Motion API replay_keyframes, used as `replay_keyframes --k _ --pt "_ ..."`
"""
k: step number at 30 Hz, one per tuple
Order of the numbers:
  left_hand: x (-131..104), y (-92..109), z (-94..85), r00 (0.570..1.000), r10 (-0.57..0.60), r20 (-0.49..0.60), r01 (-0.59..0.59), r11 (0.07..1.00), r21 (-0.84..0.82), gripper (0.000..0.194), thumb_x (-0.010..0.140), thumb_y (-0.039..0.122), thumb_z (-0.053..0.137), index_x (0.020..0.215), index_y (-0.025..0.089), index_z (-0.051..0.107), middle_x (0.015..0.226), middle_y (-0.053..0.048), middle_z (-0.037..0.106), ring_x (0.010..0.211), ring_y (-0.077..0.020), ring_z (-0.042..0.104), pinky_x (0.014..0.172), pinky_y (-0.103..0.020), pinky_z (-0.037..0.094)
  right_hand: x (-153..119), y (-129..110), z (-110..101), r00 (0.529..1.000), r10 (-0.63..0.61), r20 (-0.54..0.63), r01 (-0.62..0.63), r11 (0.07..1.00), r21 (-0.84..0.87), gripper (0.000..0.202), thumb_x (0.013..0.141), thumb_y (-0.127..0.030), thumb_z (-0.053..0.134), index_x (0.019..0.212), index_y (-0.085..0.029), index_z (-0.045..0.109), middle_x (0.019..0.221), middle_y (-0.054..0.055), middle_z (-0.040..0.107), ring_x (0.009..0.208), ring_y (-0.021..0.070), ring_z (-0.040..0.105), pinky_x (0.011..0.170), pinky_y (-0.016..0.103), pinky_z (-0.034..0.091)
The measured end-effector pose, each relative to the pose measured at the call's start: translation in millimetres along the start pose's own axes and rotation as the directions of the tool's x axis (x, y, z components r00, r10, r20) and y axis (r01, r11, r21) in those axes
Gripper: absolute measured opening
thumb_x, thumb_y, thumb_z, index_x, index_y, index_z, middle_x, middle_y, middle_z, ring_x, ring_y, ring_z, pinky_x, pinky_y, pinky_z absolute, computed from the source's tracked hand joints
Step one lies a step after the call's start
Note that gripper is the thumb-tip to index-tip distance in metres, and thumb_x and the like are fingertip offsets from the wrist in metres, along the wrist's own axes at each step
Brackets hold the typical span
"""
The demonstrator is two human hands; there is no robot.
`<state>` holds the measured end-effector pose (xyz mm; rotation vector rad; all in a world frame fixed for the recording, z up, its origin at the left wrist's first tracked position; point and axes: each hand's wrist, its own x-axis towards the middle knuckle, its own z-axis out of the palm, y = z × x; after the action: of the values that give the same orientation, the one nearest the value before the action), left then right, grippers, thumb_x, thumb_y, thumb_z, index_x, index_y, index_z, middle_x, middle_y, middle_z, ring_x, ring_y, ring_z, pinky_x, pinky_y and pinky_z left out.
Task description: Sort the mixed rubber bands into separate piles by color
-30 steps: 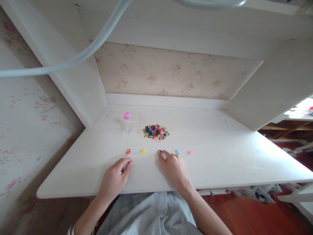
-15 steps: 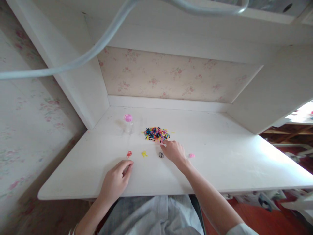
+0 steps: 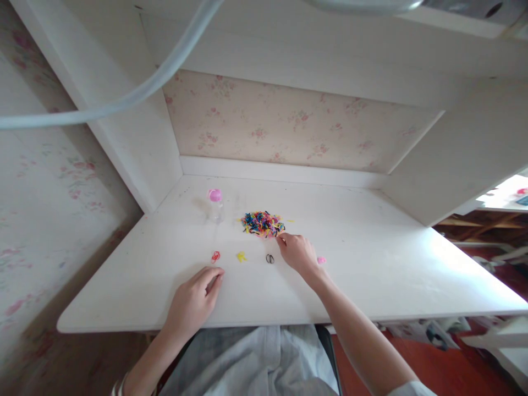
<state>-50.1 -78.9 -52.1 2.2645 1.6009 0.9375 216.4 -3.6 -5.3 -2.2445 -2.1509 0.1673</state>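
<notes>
A mixed-colour pile of small rubber bands [image 3: 262, 223] lies mid-desk. My right hand [image 3: 300, 256] has its thumb and forefinger pinched together at the pile's lower right edge; whatever is between the fingertips is too small to make out. My left hand [image 3: 194, 300] rests on the desk near the front, thumb and forefinger closed, with nothing visible in them. Just beyond it are red rubber bands [image 3: 215, 257]. Rightward follow yellow rubber bands [image 3: 241, 256], black rubber bands [image 3: 269, 258] and pink rubber bands [image 3: 321, 260], the last partly behind my right wrist.
A clear bottle with a pink cap [image 3: 215, 204] stands left of the pile. The white desk [image 3: 379, 264] has a raised back board and side panels. A pale cable [image 3: 144, 91] crosses the upper left. One yellow band [image 3: 291, 221] lies right of the pile.
My right thumb has drawn in against the forefinger at the pile's edge. The left hand has stayed in place, and the view has shifted slightly.
</notes>
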Motion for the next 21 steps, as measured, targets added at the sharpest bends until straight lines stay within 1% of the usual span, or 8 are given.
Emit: replay_keyframes --k 5,9,13,17,19,21 --pt "1 0 0.1 1.0 0.014 -0.001 -0.014 1.0 0.015 0.019 0.09 0.03 0.045 0.097 0.023 0.061 0.096 -0.003 0.069 0.084 -0.0143 0.066 0.073 -0.022 0.051 5 -6 4 1.0 -0.02 0.017 0.019 0.999 0.031 0.039 0.092 -0.046 0.034 0.111 -0.031 0.065 0.101 0.007 0.069 0.09 0.022 0.064 0.071 0.029 0.043" --pt "1 1 -0.8 1.0 0.025 -0.006 -0.025 0.999 0.033 0.021 0.09 0.03 0.043 0.096 0.023 0.062 0.095 -0.003 0.07 0.083 -0.0142 0.066 0.073 -0.022 0.052 10 -13 7 1.0 -0.02 0.009 0.02 0.999 0.025 0.039 0.093 -0.041 0.032 0.105 -0.027 0.067 0.099 0.009 0.069 0.089 0.0215 0.064 0.073 0.029 0.043" --pt "1 2 -1.0 1.0 0.031 -0.006 -0.03 0.999 0.045 0.021 0.09 0.031 0.043 0.096 0.023 0.062 0.095 -0.004 0.07 0.083 -0.0142 0.066 0.072 -0.022 0.052 8 -13 6 1.0 -0.007 -0.007 0.007 1.0 0.016 0.04 0.094 -0.037 0.031 0.101 -0.024 0.067 0.096 0.01 0.069 0.087 0.0223 0.064 0.072 0.029 0.042" --pt "1 1 -0.4 1.0 0.019 0.006 -0.019 0.999 0.042 0.02 0.09 0.031 0.044 0.098 0.023 0.061 0.097 -0.003 0.069 0.085 -0.0143 0.066 0.074 -0.023 0.051 3 -1 -2 1.0 0.005 -0.024 -0.005 1.0 0.02 0.041 0.094 -0.036 0.029 0.101 -0.025 0.068 0.096 0.008 0.069 0.086 0.0205 0.064 0.07 0.027 0.041" --pt "1 1 -0.3 1.0 0.012 0.013 -0.012 0.999 0.041 0.02 0.09 0.032 0.044 0.098 0.023 0.061 0.098 -0.003 0.069 0.084 -0.0143 0.066 0.073 -0.023 0.051 1 12 -7 0.999 0.019 -0.042 -0.017 0.999 0.05 0.04 0.093 -0.037 0.031 0.099 -0.026 0.069 0.093 0.007 0.07 0.084 0.0192 0.064 0.069 0.025 0.04" --pt "1 1 -0.2 1.0 0.005 0.019 -0.006 0.999 0.04 0.02 0.09 0.033 0.044 0.098 0.024 0.061 0.098 -0.002 0.069 0.082 -0.0141 0.066 0.072 -0.023 0.051 -2 31 -12 0.996 0.034 -0.084 -0.025 0.993 0.112 0.037 0.09 -0.039 0.036 0.096 -0.027 0.071 0.088 0.004 0.071 0.08 0.0173 0.064 0.067 0.023 0.039"
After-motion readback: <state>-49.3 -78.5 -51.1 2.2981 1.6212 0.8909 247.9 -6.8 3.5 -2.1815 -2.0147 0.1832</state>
